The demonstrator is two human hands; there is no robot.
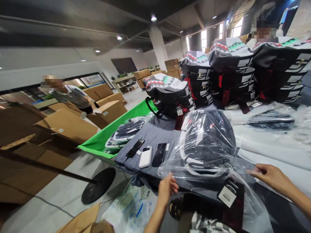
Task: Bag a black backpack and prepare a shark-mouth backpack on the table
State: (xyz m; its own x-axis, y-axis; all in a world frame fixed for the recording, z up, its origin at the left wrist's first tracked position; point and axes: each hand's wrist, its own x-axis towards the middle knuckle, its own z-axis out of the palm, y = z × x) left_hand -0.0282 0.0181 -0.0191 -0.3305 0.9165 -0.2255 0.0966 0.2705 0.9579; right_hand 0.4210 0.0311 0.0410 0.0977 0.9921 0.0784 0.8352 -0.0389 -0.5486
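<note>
Both hands pinch the open edge of a clear bag [206, 145] holding a backpack, on the table [267, 152]. Left hand [167, 187] grips its near-left edge, forearm raised; right hand [267, 176] grips its right edge, arm outstretched.

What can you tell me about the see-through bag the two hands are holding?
The clear plastic bag looks thin, shiny and crinkly. Inside it is a dark backpack with pale trim. It lies on the grey table, open end toward the person. The left hand pinches one edge and the right hand the other. A black hang tag shows at its mouth.
</note>
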